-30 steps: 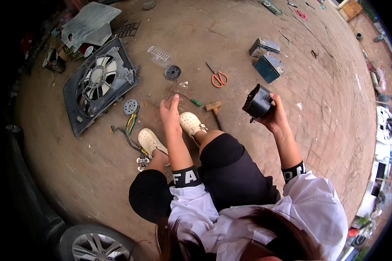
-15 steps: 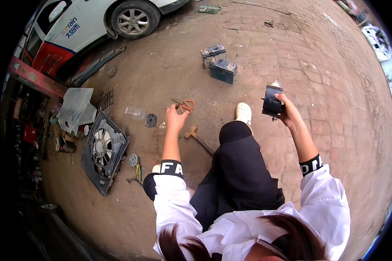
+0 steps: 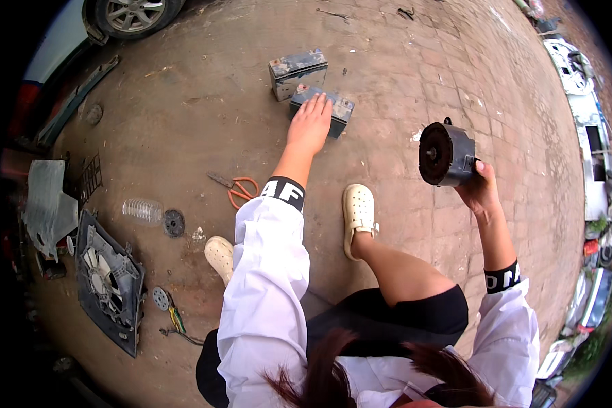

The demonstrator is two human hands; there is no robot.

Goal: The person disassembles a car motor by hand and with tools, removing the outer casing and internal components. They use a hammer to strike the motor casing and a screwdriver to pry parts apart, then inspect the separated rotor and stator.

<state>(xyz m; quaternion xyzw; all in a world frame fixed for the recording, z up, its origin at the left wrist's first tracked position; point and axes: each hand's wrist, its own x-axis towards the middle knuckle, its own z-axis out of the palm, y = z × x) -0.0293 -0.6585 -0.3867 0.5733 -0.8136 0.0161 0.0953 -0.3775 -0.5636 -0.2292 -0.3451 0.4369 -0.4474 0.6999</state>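
Observation:
My left hand [image 3: 311, 126] reaches forward, its fingers stretched flat over the top of the nearer car battery [image 3: 342, 110], a dark box-shaped one. The fingers look laid on its lid; whether they press on it I cannot tell. A second, dusty car battery [image 3: 298, 66] stands just behind it. On the right, my right hand [image 3: 481, 192] holds up a black cylindrical motor [image 3: 464, 153], gripping its lower right side with the thumb. The motor's round end faces left and shows a small shaft at its centre. Fingers behind the motor are hidden.
Orange-handled scissors [image 3: 244, 192] lie by my left forearm. Further left are a clear plastic bottle [image 3: 143, 211], a black ring-shaped part [image 3: 173, 223], a radiator fan [image 3: 103, 275] and a grey disc with wires [image 3: 161, 298]. A car wheel [image 3: 134, 13] is at the upper left.
My left hand has moved from near the scissors forward and right onto the nearer battery. The motor in my right hand has turned, showing its round end. The view has shifted right.

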